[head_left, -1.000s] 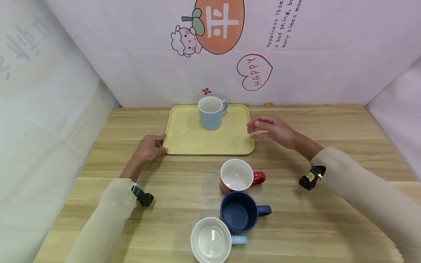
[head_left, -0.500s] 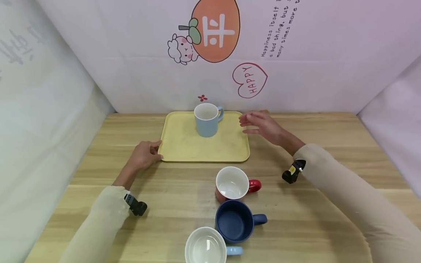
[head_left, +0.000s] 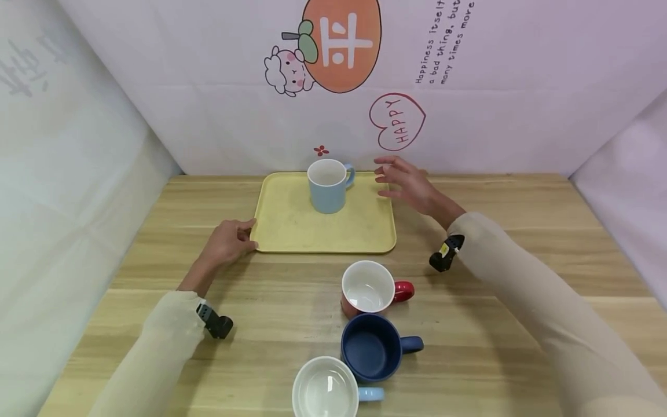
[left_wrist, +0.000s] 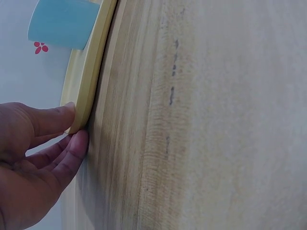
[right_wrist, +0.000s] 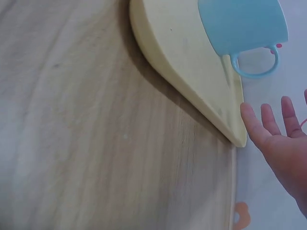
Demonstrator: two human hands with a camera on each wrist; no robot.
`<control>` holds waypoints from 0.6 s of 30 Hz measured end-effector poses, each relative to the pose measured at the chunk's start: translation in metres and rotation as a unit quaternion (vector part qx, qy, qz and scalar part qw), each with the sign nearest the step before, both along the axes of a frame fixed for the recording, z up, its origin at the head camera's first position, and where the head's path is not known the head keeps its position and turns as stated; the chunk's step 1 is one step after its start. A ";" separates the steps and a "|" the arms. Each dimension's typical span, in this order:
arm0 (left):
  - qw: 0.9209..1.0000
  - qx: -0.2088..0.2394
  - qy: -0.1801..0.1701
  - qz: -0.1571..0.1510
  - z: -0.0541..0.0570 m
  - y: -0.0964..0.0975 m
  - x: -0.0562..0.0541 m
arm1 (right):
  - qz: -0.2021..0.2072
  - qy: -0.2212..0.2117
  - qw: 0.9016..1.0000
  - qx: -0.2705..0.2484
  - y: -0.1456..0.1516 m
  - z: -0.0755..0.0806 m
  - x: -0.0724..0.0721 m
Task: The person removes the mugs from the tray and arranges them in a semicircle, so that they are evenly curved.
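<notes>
A yellow tray (head_left: 325, 234) lies at the back of the wooden table, with a light blue mug (head_left: 327, 194) standing upright on it, its handle toward the right. My left hand (head_left: 226, 242) pinches the tray's near left corner. In the left wrist view the thumb (left_wrist: 55, 119) lies on the rim and the other fingers are lower, at the tray's edge. Near the far right corner of the tray, my right hand (head_left: 409, 184) is raised with its fingers spread. It holds nothing and is apart from the mug handle (right_wrist: 256, 74) in the right wrist view.
In front of the tray stand a red mug (head_left: 367, 288) with a white inside, a dark blue mug (head_left: 371, 347), and a light-blue-handled mug (head_left: 325, 389) with a white inside. A printed white cloth (head_left: 219, 87) hangs right behind the table's back edge.
My right hand has moved farther back and left along the tray's right side, and its fingers have spread. The left hand keeps its place at the tray. The head view has shifted slightly.
</notes>
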State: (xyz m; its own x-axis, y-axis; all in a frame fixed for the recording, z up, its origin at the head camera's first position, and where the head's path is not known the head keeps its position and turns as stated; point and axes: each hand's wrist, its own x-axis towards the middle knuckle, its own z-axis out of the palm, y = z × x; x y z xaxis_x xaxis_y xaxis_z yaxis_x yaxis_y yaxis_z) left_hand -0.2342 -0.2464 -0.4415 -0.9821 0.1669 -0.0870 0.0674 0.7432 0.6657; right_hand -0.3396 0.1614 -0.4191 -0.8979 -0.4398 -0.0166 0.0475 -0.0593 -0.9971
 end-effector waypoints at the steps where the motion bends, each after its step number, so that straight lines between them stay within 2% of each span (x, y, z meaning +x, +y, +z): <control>1: 1.000 0.001 -0.002 0.001 0.000 0.000 0.000 | -0.002 -0.001 1.000 -0.003 -0.001 0.000 -0.003; 10: 1.000 0.012 0.003 0.001 -0.002 0.003 -0.002 | 0.019 -0.019 1.000 0.007 -0.011 0.000 -0.021; 18: 1.000 0.011 0.014 -0.008 -0.002 0.000 0.000 | 0.018 -0.030 0.999 0.027 -0.030 -0.005 -0.031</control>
State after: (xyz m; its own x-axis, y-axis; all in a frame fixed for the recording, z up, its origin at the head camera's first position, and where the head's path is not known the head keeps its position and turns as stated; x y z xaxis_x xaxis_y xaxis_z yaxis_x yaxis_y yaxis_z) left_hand -0.2346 -0.2466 -0.4435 -0.9812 0.1849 -0.0551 0.0988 0.7269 0.6796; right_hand -0.3703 0.1315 -0.4243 -0.8786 -0.4679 -0.0954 0.1091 -0.0022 -0.9940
